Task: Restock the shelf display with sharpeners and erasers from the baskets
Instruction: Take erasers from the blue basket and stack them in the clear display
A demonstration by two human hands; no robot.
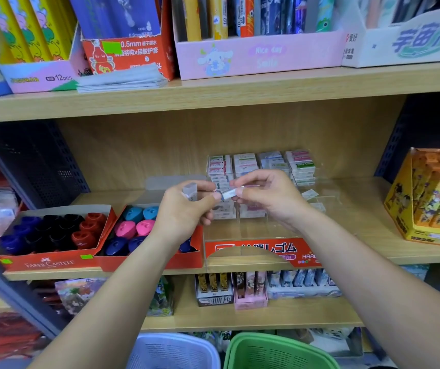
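Hands meeting above our clear eraser case (261, 249).
Our left hand (184, 209) curls round a small grey block (190, 189), its fingertips (216, 195) touching the white eraser (229, 194) that our right hand (269, 198) pinches between thumb and forefinger, over the middle shelf (359, 214).

A small white eraser (228, 194) is held level before the stacked erasers (245, 162).
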